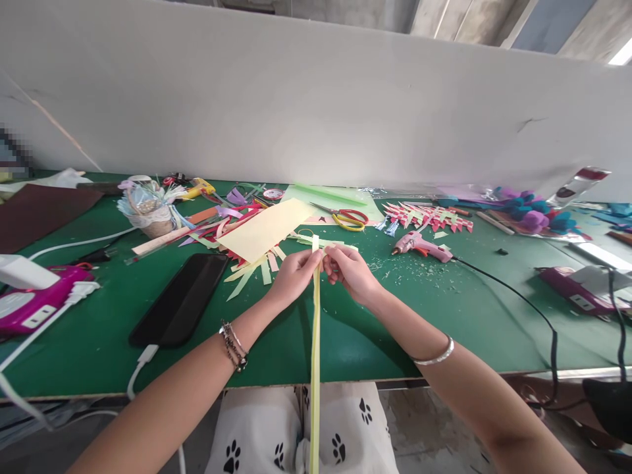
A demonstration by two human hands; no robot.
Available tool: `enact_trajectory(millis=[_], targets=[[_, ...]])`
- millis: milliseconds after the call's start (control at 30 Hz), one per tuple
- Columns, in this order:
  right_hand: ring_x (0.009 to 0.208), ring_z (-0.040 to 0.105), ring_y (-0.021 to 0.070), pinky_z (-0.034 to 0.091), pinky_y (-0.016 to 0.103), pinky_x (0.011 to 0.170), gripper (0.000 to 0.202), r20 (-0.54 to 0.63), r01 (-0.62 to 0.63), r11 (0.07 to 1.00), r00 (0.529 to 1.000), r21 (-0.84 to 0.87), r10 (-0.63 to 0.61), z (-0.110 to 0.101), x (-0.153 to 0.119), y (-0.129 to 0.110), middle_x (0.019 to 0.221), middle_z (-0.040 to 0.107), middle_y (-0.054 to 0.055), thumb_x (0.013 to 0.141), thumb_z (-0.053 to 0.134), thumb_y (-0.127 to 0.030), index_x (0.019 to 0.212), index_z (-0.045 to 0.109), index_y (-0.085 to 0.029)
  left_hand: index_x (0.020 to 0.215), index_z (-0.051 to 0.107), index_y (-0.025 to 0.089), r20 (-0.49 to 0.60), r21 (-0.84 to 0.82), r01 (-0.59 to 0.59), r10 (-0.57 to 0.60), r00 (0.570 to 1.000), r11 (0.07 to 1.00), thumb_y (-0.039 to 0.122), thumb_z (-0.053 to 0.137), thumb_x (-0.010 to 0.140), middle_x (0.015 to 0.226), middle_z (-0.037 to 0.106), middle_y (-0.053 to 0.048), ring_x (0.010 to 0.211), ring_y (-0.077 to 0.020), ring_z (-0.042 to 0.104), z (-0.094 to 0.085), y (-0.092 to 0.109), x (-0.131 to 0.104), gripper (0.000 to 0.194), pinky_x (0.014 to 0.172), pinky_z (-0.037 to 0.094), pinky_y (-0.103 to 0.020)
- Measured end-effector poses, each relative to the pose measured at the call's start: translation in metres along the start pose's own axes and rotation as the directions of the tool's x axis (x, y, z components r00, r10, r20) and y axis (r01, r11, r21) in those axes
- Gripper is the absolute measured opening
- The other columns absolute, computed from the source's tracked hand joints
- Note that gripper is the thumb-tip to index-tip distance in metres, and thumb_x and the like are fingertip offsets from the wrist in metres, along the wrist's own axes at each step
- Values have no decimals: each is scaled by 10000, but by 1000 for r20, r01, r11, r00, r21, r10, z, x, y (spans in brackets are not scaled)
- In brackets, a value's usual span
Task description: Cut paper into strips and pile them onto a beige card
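Note:
A long pale yellow paper strip hangs from my fingers over the table's front edge and down across my lap. My left hand pinches its upper part between thumb and fingers. Close beside it, my right hand is closed on the strip at the same spot, where a short end sticks out to the right. Just behind my hands lie a cream paper sheet and several cut paper strips. Scissors with yellow and red handles rest beyond them.
A pink glue gun lies right of my hands, its black cord running off the front edge. On the left are a black phone on a white cable and a magenta power strip. Red-and-white woven paper lies at the back.

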State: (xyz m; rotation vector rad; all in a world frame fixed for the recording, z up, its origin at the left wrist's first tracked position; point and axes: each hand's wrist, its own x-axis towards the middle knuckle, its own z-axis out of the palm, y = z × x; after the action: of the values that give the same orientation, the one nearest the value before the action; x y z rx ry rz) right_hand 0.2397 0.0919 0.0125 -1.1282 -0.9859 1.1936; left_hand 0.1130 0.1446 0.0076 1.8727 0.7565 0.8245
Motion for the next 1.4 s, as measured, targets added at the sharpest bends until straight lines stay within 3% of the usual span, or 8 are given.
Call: enact_trajectory(millis=[233,467,633,700,900,1133,1300,1400], targets=[[387,404,58,338,185,378,363,50,57,969,998,-240,-46,2,-2,-3,446,440,-53,803,496,-427,544,432,-181,574,506,164,-25,55,-40,41,999,998,441,367,873,429,415,44,391,-87,366,2,3,-3,431,416,290,-213],[387,396,51,349,181,394,324,46,83,968,996,-235,-74,0,1,3,449,455,-51,805,487,-365,545,454,-175,571,444,180,-144,-38,61,-66,987,997,481,369,862,406,361,57,381,-88,363,-2,2,1,425,419,304,-214],[390,399,51,353,184,400,342,-46,99,979,993,-180,-109,0,1,1,467,450,-52,806,488,-393,544,436,-180,608,495,169,91,11,94,-95,991,996,511,345,864,480,467,26,457,-110,453,-4,0,2,453,488,365,-231],[395,401,55,353,188,398,356,-69,94,980,992,-174,-107,0,0,-2,471,462,-46,815,470,-413,547,427,-183,632,501,171,119,0,64,-63,991,998,492,355,867,485,467,30,457,-110,451,-3,0,1,424,478,361,-228],[388,389,56,344,188,389,396,38,123,930,992,-345,-117,0,0,0,446,425,-53,823,463,-456,541,429,-180,583,503,164,42,69,31,-34,999,997,458,342,880,419,427,29,387,-95,398,0,2,-2,448,412,300,-216],[396,382,56,347,184,396,352,69,126,951,991,-281,-111,-1,1,1,444,420,-58,830,460,-389,545,435,-183,524,385,189,-150,1,66,-65,987,998,481,352,869,414,388,42,392,-94,392,-3,1,0,452,433,325,-222],[396,398,55,353,191,408,360,-50,123,974,990,-189,-135,-1,2,-2,470,446,-50,821,477,-404,542,422,-184,625,499,180,55,16,56,-57,997,998,498,356,861,479,435,33,468,-115,449,-2,3,0,421,472,338,-228],[390,388,56,354,193,401,372,-64,113,974,990,-197,-128,-2,2,-2,466,447,-49,826,459,-435,553,427,-185,646,502,178,31,20,27,-28,999,999,468,381,859,470,382,49,430,-98,381,0,2,-1,379,438,287,-221]])
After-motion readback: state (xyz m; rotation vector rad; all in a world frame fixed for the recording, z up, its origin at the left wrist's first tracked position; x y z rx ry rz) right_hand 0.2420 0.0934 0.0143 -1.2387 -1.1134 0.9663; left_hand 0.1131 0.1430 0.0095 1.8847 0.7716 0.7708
